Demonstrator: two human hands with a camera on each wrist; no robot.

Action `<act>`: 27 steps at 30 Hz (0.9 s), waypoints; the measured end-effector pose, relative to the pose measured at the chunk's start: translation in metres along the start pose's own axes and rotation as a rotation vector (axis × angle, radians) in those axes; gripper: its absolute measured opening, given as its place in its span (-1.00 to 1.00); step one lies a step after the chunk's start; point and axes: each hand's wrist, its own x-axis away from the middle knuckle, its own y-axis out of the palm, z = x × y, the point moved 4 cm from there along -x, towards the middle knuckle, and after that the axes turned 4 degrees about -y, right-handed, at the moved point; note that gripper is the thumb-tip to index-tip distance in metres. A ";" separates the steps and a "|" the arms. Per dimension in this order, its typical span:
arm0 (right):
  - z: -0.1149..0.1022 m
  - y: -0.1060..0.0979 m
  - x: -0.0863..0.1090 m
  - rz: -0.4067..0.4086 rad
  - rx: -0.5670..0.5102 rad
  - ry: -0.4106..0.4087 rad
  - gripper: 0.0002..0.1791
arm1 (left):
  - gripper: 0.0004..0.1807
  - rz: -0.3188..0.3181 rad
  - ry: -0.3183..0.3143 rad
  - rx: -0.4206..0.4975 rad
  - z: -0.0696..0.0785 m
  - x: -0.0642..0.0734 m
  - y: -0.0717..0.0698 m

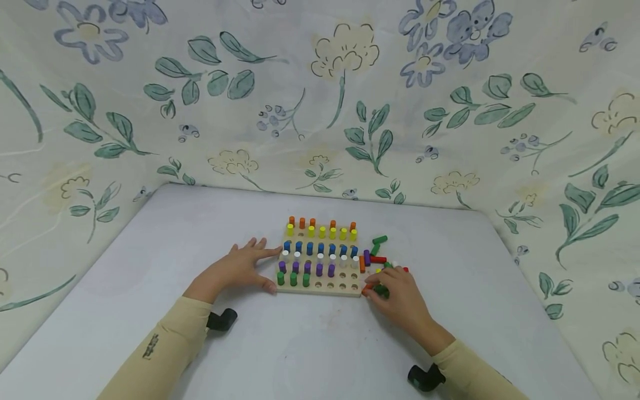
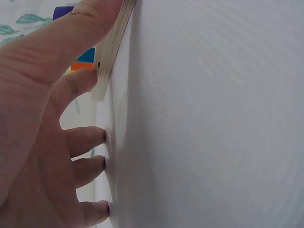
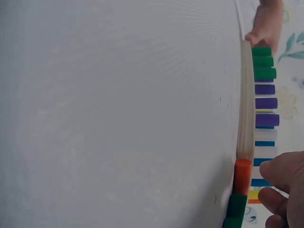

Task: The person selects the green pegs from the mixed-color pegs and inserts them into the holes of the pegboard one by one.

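Note:
A wooden pegboard (image 1: 320,291) carries rows of orange, yellow, blue, white, purple and green pegs; its front row has three green pegs (image 1: 293,279) at the left and bare holes to the right. My left hand (image 1: 239,268) lies with spread fingers at the board's left side, thumb and index finger touching its edge (image 2: 108,66). Over the loose pegs at the right side is my right hand (image 1: 402,294), thumb and fingertips slightly apart. Just below them, an orange peg (image 3: 242,175) lies against the board's corner, beside a green peg (image 3: 236,205). Nothing shows between those fingertips.
Several loose pegs lie right of the board, among them a green peg (image 1: 380,240), a purple peg (image 1: 367,258) and a red peg (image 1: 378,260). The white table (image 1: 310,355) meets a flower-patterned cloth (image 1: 300,111) behind.

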 end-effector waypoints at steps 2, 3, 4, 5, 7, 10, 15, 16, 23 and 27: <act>0.001 0.000 0.001 0.000 0.008 0.006 -0.76 | 0.19 0.001 0.001 -0.003 0.000 0.000 0.000; 0.001 -0.001 0.001 0.002 0.013 0.006 -0.76 | 0.19 0.002 0.000 -0.004 0.000 0.000 0.000; 0.001 -0.001 0.001 0.003 0.017 0.005 -0.76 | 0.19 0.002 0.000 -0.004 0.000 0.000 0.000; 0.001 -0.001 0.001 0.004 0.020 0.005 -0.76 | 0.19 0.003 0.000 -0.005 0.000 0.000 0.000; 0.001 -0.002 0.001 0.002 0.029 0.009 -0.76 | 0.19 0.003 -0.001 -0.004 -0.001 0.000 0.000; 0.002 -0.003 0.001 -0.008 0.044 0.033 -0.75 | 0.19 0.004 0.001 0.001 -0.001 0.000 0.000; 0.005 -0.005 0.003 -0.021 0.068 0.073 -0.73 | 0.19 0.004 0.004 0.000 -0.003 -0.001 0.001; 0.006 -0.005 0.003 -0.021 0.071 0.077 -0.72 | 0.19 0.005 0.005 -0.003 -0.003 -0.001 0.001; 0.009 -0.007 0.006 -0.012 0.117 0.101 -0.60 | 0.19 0.004 0.002 -0.009 -0.004 -0.002 0.002; 0.010 -0.008 0.007 0.009 0.119 0.112 -0.55 | 0.20 0.004 0.003 -0.012 -0.004 -0.002 0.002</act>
